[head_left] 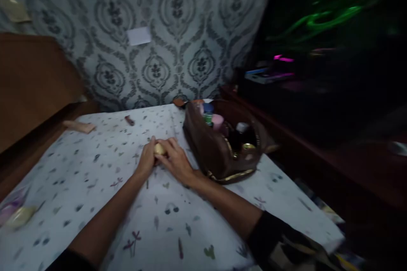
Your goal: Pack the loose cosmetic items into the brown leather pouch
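Both my hands meet near the middle of a table under a white patterned cloth (95, 186). My left hand (146, 160) and my right hand (176, 159) are closed together around a small yellowish object (159, 149) that shows between the fingers. Just to the right of my right hand stands an open brown bag (216, 152) with gold trim, holding several small bottles and jars. The picture is blurred by motion.
A small pale item (78, 126) and a small dark reddish item (129, 120) lie at the cloth's far side. A yellowish thing (19, 217) sits at the left edge. Brown furniture (28, 80) stands left, dark shelving (318, 106) right, patterned wallpaper behind.
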Action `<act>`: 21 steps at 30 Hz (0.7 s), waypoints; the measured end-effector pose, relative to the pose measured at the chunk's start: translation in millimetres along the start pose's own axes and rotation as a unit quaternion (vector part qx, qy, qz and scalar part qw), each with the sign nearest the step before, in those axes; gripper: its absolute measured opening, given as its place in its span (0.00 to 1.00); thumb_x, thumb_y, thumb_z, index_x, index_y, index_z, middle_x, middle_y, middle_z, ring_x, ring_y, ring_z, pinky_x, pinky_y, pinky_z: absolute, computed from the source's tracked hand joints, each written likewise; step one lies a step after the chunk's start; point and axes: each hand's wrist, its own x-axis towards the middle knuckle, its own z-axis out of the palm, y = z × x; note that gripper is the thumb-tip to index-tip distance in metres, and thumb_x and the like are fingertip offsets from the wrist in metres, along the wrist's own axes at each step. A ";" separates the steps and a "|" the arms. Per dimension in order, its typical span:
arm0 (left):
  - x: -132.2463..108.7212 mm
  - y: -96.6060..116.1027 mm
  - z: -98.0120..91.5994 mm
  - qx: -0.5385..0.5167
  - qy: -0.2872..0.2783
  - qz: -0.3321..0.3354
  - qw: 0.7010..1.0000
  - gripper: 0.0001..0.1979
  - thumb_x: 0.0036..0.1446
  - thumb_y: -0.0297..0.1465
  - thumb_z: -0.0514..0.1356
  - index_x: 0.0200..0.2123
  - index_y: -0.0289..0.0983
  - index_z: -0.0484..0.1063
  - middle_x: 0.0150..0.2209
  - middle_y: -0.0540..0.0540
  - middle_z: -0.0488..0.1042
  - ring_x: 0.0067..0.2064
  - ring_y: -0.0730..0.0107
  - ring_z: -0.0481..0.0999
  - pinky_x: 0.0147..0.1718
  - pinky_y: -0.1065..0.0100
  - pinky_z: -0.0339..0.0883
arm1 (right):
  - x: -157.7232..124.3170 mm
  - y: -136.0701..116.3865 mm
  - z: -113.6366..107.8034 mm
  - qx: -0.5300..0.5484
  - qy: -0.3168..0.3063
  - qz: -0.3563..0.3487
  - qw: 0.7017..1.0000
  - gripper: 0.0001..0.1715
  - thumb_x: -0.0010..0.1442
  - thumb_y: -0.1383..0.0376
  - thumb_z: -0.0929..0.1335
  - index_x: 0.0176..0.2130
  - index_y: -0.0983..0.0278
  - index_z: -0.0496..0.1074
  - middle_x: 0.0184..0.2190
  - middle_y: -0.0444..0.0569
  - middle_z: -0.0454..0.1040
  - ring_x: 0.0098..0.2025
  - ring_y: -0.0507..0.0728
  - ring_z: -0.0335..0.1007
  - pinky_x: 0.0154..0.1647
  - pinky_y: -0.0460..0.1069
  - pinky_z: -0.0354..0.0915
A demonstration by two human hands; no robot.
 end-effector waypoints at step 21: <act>-15.7 89.3 36.3 -0.131 -0.036 -0.008 0.991 0.14 0.58 0.41 0.61 0.27 0.39 0.65 0.19 0.57 0.58 0.17 0.79 0.54 0.14 0.75 0.50 | 14.4 -56.5 -75.6 -0.070 0.016 -0.016 0.997 0.21 0.67 0.60 0.67 0.58 0.61 0.65 0.49 0.53 0.67 0.47 0.57 0.70 0.49 0.53 0.71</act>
